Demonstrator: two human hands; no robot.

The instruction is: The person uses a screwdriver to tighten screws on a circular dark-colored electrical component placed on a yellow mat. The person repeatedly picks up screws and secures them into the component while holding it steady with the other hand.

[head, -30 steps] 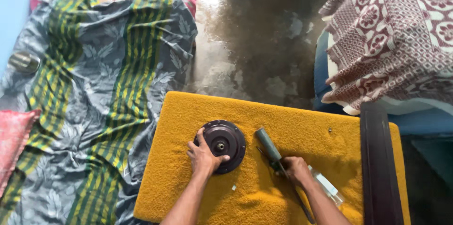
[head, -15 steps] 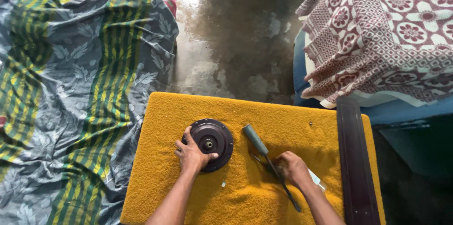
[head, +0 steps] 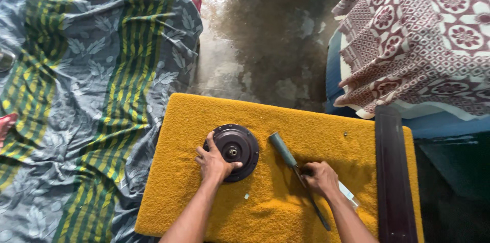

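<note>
Two hands are in view low in the frame, both working on the yellow fuzzy bench (head: 316,125). My left hand (head: 213,163) lies spread over the lower left edge of the round black motor housing (head: 234,150), which sits flat just left of the frame's middle; the fingers are loose and pressing down rather than wrapped round anything, exactly as in the two earlier views. My right hand (head: 320,177) is at lower centre-right, curled over the metal shaft of the green-handled tool (head: 284,149). Whether that grip has really closed on the shaft I cannot tell, since the fingers hide it. A second ago the hand sat near the base of the handle; now it is lower on the shaft, and the handle lies bare, pointing toward the upper left. A clear flat item (head: 348,194) peeks out under the wrist.

The housing has not shifted on the bench, so my read is that the piece is merely being steadied while the tool hand resettles.

A dark plank (head: 394,171) runs along the right edge, a striped blanket (head: 92,80) fills the left, a patterned maroon cloth (head: 429,34) the upper right.
</note>
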